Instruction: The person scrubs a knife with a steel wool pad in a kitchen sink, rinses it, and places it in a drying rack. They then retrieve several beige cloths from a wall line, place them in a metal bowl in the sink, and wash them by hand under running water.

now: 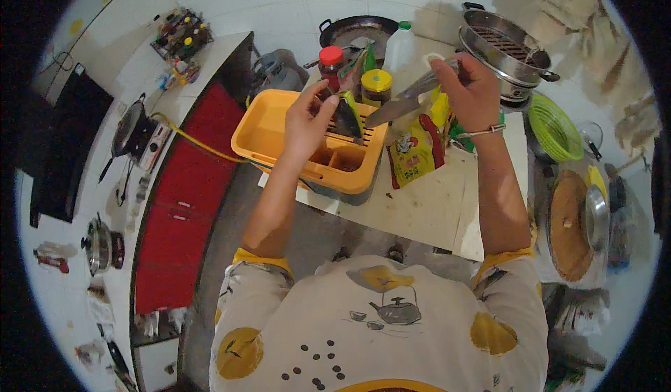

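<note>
Flanking basin rim point(377, 155), L hand point(307, 123) holds prob. veg point(345, 121), R hand point(472, 93) knife point(405, 105).

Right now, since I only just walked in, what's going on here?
A person's left hand holds a dark piece with a yellow-green edge over an orange bin. The right hand grips a metal-bladed tool, its tip close to the piece; whether they touch is unclear. A yellow packet is beside the bin.
</note>
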Demonstrator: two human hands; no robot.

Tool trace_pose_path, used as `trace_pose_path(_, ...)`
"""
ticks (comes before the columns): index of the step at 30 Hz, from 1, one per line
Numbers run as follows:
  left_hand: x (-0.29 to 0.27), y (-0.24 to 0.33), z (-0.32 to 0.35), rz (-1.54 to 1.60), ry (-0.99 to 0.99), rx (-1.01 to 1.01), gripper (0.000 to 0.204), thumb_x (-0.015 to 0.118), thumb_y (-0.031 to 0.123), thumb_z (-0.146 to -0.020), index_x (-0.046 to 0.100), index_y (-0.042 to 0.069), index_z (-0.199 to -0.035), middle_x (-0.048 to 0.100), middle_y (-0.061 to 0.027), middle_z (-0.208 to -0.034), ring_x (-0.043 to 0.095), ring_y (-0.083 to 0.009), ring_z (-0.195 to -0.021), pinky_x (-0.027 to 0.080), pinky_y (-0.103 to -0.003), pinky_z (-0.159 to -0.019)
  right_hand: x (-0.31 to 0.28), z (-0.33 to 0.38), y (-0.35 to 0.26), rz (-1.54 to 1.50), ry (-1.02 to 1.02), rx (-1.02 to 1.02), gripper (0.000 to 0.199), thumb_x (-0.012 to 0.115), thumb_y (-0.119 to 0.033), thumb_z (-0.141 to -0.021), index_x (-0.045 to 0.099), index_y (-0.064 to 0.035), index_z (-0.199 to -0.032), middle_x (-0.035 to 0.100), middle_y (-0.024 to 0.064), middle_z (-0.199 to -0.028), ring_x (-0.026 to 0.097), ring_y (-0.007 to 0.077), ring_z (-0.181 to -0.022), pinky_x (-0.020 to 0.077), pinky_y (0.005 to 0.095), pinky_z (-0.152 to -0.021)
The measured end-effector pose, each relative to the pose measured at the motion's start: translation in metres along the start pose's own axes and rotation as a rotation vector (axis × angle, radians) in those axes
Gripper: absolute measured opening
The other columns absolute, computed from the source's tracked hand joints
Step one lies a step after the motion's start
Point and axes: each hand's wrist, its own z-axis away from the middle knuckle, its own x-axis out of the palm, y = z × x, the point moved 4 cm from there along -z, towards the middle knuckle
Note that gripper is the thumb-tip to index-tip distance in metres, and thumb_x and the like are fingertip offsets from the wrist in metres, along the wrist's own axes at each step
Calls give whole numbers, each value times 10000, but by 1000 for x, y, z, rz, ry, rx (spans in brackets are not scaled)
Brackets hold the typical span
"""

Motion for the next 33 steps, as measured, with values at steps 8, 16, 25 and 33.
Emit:
trace_pose_path(8,8,9,10,-260,85,25,218,651,139,-806,621,10,-979,570,-55,-804,522,-121,-711,443,-250,-651,13,-26,6,-110,-187,-91,323,676,-307,-758,568,-7,-701,549,120,-572,501,208,-488,404,317,-483)
trace_pose_path(16,11,14,-1,-255,128,63,200,631,108,-810,621,10,-984,589,-88,-885,549,-161,-768,451,-270,-704,35,-41,8,-123,-277,-135,316,651,-308,-762,573,-6,-713,574,147,-608,565,265,-535,429,347,-499)
trace_pose_path(25,-10,-4,13,-79,241,3,172,561,109,-870,614,12,-1002,596,-65,-893,551,-129,-804,441,-256,-717,85,-9,20,-40,-460,-185,325,637,-340,-768,580,-20,-746,591,201,-681,572,386,-649,456,434,-582)
trace_pose_path(33,-11,-40,40,52,207,-216,180,547,89,-888,599,-3,-1034,607,-72,-993,562,-134,-924,439,-258,-841,114,19,61,75,-589,-130,315,626,-332,-787,594,-24,-848,598,161,-705,589,316,-647,463,365,-596)
